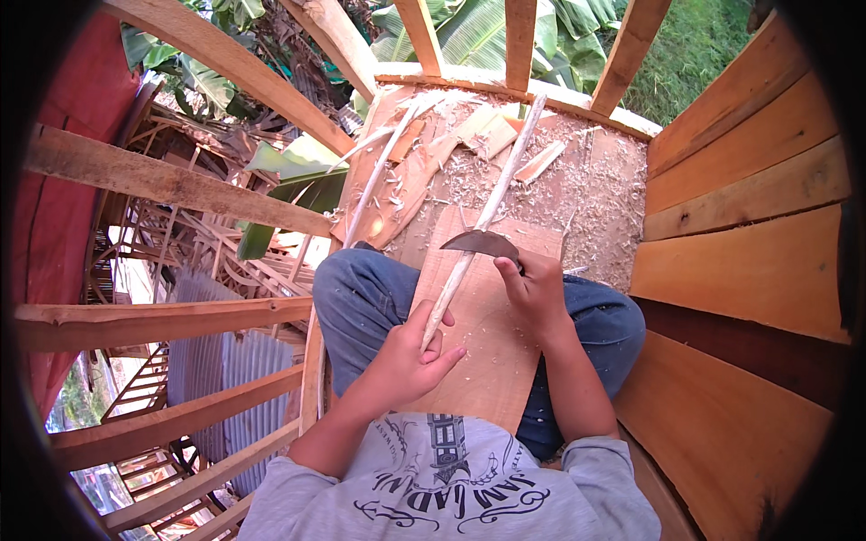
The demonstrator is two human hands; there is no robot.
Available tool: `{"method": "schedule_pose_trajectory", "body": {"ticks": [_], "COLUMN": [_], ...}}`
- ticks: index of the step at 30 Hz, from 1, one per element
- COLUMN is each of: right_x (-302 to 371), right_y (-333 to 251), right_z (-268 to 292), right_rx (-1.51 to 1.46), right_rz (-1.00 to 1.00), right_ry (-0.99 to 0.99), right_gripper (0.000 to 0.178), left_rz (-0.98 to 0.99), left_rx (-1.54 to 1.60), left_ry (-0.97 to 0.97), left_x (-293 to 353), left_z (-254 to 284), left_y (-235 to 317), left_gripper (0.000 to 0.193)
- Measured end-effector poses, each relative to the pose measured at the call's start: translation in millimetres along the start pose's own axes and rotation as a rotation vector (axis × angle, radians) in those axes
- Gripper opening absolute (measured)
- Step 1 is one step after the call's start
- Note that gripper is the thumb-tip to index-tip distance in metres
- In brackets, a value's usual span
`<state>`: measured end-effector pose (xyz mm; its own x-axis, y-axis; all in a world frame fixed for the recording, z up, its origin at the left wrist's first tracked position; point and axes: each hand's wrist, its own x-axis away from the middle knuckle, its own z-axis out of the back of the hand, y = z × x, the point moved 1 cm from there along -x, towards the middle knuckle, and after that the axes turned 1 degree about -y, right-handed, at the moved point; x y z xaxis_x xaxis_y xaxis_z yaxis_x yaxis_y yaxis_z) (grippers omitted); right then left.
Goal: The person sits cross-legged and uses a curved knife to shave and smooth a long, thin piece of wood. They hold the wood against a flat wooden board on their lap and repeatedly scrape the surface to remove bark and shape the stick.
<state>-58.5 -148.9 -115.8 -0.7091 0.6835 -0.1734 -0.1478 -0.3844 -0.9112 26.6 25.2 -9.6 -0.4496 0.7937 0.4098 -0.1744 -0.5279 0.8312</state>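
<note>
A long, pale peeled stick (pixel 499 191) slants across a flat wooden board (pixel 492 338) that lies over my lap. My left hand (pixel 417 354) is closed around the stick's near end. In my right hand (pixel 532 287) is a knife with a short, curved dark blade (pixel 481 242); its handle is mostly hidden by the fingers. The blade lies across the stick near the board's far part. From there the stick runs on, away from me, over the shavings.
Wood shavings (pixel 600 194) and offcuts (pixel 539 162) cover the floor ahead. A second thin stick (pixel 379 176) lies at the left. Wooden slats (pixel 180 185) rail the left and far sides; a plank wall (pixel 735 279) stands close on my right. Banana leaves (pixel 469 41) show beyond.
</note>
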Motion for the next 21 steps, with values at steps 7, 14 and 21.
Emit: {"method": "schedule_pose_trajectory", "body": {"ticks": [7, 14, 21], "right_x": [-4, 1, 1], "right_y": [0, 6, 4], "right_z": [7, 4, 1], "right_rx": [0.252, -0.017, 0.018], "right_rz": [0.084, 0.087, 0.133], "right_ry": [0.189, -0.083, -0.073], "right_gripper": [0.048, 0.045, 0.042], "left_rz": [0.102, -0.033, -0.012], "left_rx": [0.446, 0.069, 0.005], "left_ry": [-0.141, -0.003, 0.016], "left_x": [1, -5, -5], "left_z": [-3, -7, -1], "left_y": [0, 2, 9], "left_gripper": [0.031, 0.036, 0.035]}}
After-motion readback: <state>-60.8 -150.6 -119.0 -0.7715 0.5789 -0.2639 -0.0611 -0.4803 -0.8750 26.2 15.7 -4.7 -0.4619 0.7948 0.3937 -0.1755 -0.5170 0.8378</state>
